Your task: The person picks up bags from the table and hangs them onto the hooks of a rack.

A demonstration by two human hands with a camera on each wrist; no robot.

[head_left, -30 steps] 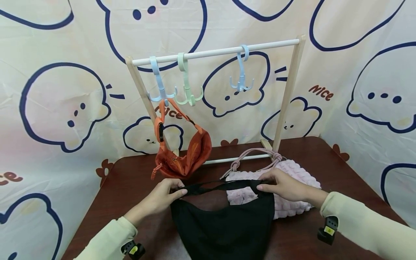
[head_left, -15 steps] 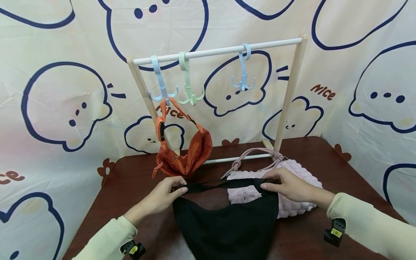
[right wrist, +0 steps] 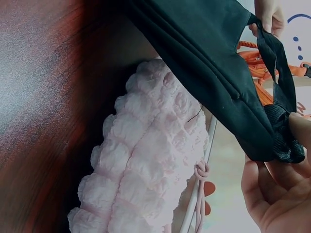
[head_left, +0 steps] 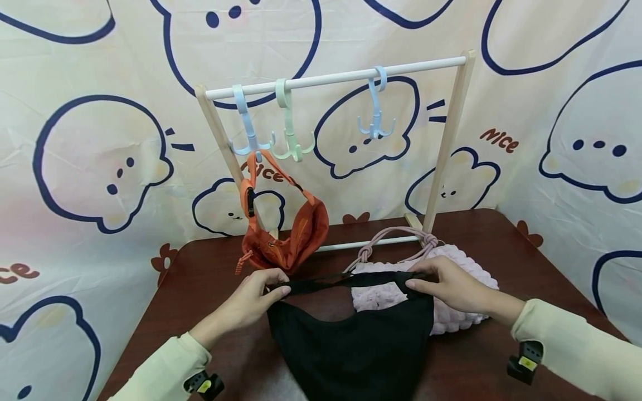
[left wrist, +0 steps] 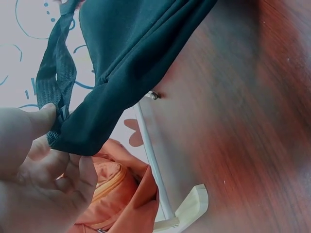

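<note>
Between my two hands hangs a black cloth bag (head_left: 351, 351) with a webbing strap, its body drooping below the strap. My left hand (head_left: 248, 301) pinches the bag at its left end, thumb on the strap in the left wrist view. On the other end, my right hand (head_left: 451, 285) grips bunched webbing (right wrist: 282, 131) between thumb and fingers. Behind the right hand lies a pale pink puffy bag (right wrist: 141, 150) with knotted cord handles (head_left: 386, 236), partly covered by the black one. An orange bag (head_left: 288, 236) hangs from a blue hook (head_left: 248, 131) just beyond my left hand.
The rack's white bar (head_left: 331, 81) also carries a green hook (head_left: 289, 125) and another blue hook (head_left: 375, 108), with nothing on them. Its wooden posts (head_left: 448, 139) stand at the back of the brown table (head_left: 175, 295), before a printed cloth backdrop (head_left: 90, 161).
My right hand has moved slightly to the right and up, drawing that end of the black bag along. My left hand has risen a little. Both keep their hold.
</note>
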